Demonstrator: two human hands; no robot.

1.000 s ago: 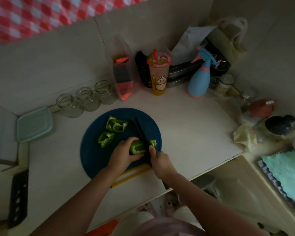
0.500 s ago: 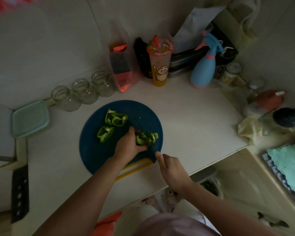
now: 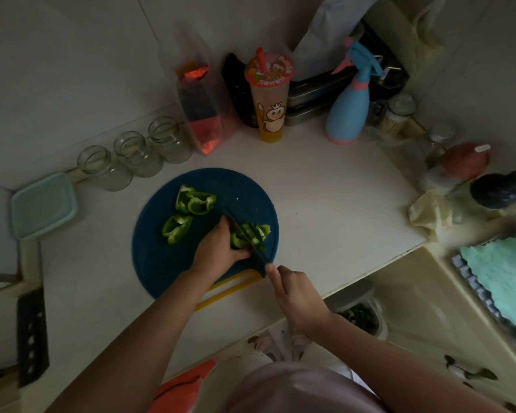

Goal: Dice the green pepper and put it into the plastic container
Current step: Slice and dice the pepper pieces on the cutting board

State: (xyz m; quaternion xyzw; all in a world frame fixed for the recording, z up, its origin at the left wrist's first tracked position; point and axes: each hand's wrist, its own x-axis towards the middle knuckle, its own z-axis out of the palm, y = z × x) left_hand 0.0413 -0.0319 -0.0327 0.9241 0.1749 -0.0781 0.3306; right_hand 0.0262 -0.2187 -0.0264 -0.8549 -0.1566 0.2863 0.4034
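Dark-blue round cutting board (image 3: pixel 161 263) lies on the white bench (image 3: pixel 325 219), close to its front edge. A yellow strip (image 3: pixel 230 289) shows from under the board's near rim.

Left hand (image 3: pixel 218 251): grip closed down over a green pepper piece (image 3: pixel 236 240) on the right part of the board, with the fingers curled on top and pinning it.

Right hand (image 3: pixel 295 296): grip wrapped round the handle of a dark knife (image 3: pixel 242 230). The handle itself is hidden in the fist. The blade lies slantwise across the pepper, just right of the left fingertips, with its tip pointing away from the person. Cut strips (image 3: pixel 260 231) sit on the blade's right side, bunched together.

On the board's left half, apart from both hands, one pepper chunk (image 3: pixel 195 201) lies toward the back. A second pepper chunk (image 3: pixel 178 228) lies nearer the front.

Plastic container (image 3: pixel 42 204): pale teal, square with rounded corners, at the far left of the bench and well apart from the board. Cannot tell whether a lid is on.

Three glass jars (image 3: pixel 137 155) stand in a row along the back wall, right of the container. A printed drink cup (image 3: pixel 270 105) with a red straw and a blue spray bottle (image 3: pixel 347 114) stand behind the board.
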